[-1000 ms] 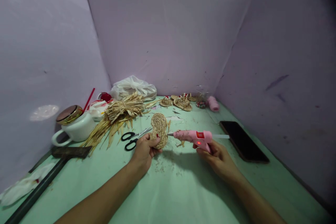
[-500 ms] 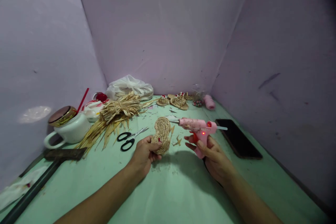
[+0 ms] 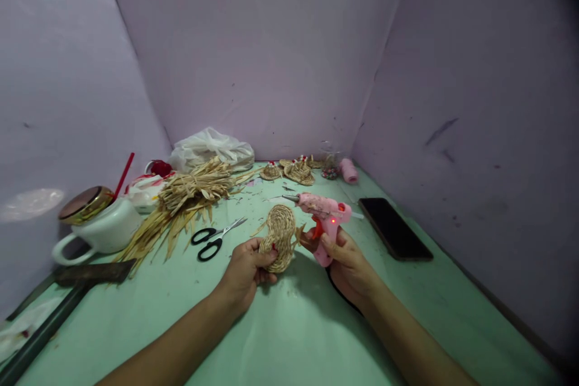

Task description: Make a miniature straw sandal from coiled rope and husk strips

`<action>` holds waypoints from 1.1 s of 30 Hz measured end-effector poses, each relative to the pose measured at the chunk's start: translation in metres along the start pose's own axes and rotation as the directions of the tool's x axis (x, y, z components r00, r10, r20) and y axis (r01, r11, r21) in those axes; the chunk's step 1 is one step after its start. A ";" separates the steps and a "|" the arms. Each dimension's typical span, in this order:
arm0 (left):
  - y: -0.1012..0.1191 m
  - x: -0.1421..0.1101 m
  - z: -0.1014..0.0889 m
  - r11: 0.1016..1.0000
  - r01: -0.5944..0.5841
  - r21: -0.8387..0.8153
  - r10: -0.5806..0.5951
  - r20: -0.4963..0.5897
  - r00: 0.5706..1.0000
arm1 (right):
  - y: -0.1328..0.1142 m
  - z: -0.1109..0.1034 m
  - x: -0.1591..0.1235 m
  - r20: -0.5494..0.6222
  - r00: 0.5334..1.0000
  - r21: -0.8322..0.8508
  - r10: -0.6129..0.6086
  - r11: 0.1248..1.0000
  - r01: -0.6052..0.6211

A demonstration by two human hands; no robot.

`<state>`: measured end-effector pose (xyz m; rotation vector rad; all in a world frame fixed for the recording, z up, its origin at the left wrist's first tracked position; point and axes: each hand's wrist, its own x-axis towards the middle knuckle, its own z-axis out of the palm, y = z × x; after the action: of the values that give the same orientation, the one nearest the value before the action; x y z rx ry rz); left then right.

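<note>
Between thumb and fingers, my left hand (image 3: 248, 268) pinches the lower edge of a woven straw sole (image 3: 281, 230), shaped like a figure eight with a small red spot near my thumb. My right hand (image 3: 350, 262) is wrapped round the handle of a pink hot glue gun (image 3: 324, 211), fingers at its red trigger. A red light glows on the gun, and its metal nozzle points left, just above and apart from the sole's upper right edge. The black-handled scissors (image 3: 212, 242) lie partly open on the table, left of the sole.
Left stand dried straw bundles (image 3: 196, 187), a white mug (image 3: 106, 229) and a hammer (image 3: 93, 274). A plastic bag (image 3: 210, 148), small straw slippers (image 3: 298, 172), a jar of beads (image 3: 330, 170) and pink thread (image 3: 348, 170) are at the back. A phone (image 3: 395, 229) lies right.
The glue gun has moved left and up relative to the sole, its nozzle now above the sole's edge. The whole view has shifted slightly; both hands keep their holds.
</note>
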<state>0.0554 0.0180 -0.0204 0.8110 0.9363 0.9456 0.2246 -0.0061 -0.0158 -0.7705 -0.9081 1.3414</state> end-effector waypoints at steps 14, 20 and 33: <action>-0.003 0.003 -0.003 0.999 -0.009 -0.031 0.009 0.017 1.000 | -0.003 0.005 -0.006 0.134 0.986 0.023 0.104 0.994 -0.108; 0.003 0.006 -0.004 0.990 0.026 -0.141 -0.027 -0.004 1.000 | 0.011 0.005 -0.008 0.208 0.970 -0.035 0.122 0.993 -0.117; 0.007 -0.001 -0.002 0.896 0.128 -0.426 -0.101 0.085 0.991 | 0.023 0.011 -0.012 0.291 0.952 -0.037 0.094 0.995 -0.088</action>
<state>0.0509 0.0202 -0.0147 0.3994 0.6763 0.9726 0.2038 -0.0167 -0.0324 -0.6468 -1.1340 1.5561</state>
